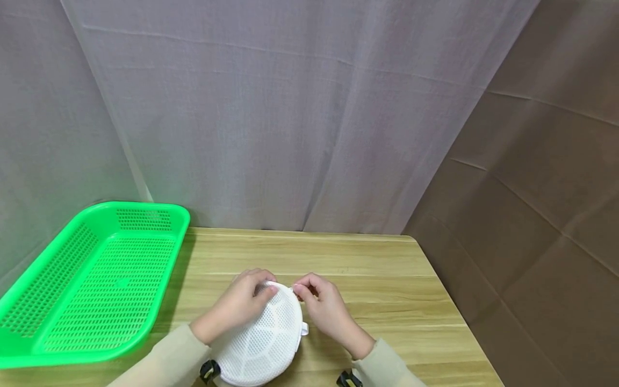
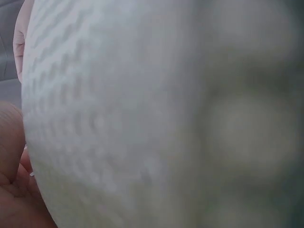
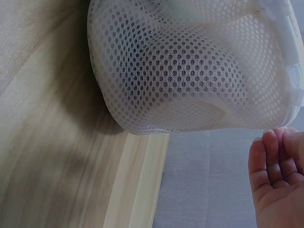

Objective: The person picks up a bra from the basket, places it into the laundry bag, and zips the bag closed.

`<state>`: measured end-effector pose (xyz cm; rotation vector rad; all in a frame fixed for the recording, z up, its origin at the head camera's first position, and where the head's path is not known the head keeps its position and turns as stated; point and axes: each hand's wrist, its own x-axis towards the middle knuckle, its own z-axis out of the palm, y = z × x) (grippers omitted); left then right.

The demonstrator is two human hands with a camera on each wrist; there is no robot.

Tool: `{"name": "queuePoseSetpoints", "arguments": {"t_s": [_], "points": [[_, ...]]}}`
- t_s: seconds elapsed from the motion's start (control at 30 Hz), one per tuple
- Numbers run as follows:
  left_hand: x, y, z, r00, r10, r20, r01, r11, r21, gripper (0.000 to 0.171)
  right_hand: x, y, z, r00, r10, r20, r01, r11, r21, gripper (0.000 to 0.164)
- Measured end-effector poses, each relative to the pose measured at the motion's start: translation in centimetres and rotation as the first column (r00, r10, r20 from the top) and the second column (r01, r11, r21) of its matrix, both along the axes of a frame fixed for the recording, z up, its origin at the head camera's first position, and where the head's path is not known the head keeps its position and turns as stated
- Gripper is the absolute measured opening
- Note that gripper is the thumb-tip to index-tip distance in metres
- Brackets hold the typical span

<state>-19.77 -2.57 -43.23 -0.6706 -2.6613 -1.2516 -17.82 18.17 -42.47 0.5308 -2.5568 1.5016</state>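
Observation:
A round white mesh laundry bag [image 1: 263,344] stands over the table's front part, its domed side facing up toward the head camera. At its upper left edge my left hand [image 1: 242,301] grips it, thumb on the mesh and fingers over the rim. My right hand [image 1: 326,309] pinches at the upper right rim with thumb and index finger; whether a zipper pull is between them is too small to tell. A small white loop [image 1: 304,328] sticks out from the right side. In the right wrist view, the mesh [image 3: 190,66] bulges above the tabletop. White mesh blurs most of the left wrist view.
To the left stands a green plastic basket [image 1: 166,258] with perforated walls and floor. The wooden table [image 1: 387,290] reaches back to a grey curtain [image 1: 251,118]. Brown cloth [image 1: 546,215] hangs along the right side.

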Motion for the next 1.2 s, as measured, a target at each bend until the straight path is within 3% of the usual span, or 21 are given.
{"name": "queuePoseSetpoints", "arguments": {"t_s": [0.17,0.37,0.8,0.93,1.2], "points": [[-0.2,-0.3,-0.2,0.999,0.006,0.04,-0.007,1.0,0.028,0.005,-0.3,0.2,-0.7,0.999,0.012,-0.03,-0.012,1.0,0.012,0.008],[-0.3,-0.6,-0.4,0.991,0.043,0.13,-0.053,0.996,0.077,0.006,-0.2,0.1,-0.5,1.0,-0.004,-0.026,0.004,1.0,0.017,0.006],[-0.5,-1.1,-0.7,0.981,0.097,0.17,-0.116,0.988,0.104,0.007,-0.3,0.4,-0.9,0.999,0.002,-0.042,-0.002,1.0,0.017,0.008],[-0.3,-0.9,-0.3,0.985,0.083,0.148,-0.1,0.989,0.112,0.01,-0.3,0.4,-0.9,0.999,0.005,-0.045,-0.004,1.0,0.013,0.009],[0.2,0.0,0.1,1.0,0.018,0.005,-0.018,1.0,0.019,0.016,-0.2,0.1,-0.6,0.999,-0.004,-0.044,0.003,1.0,-0.015,0.007]]}}
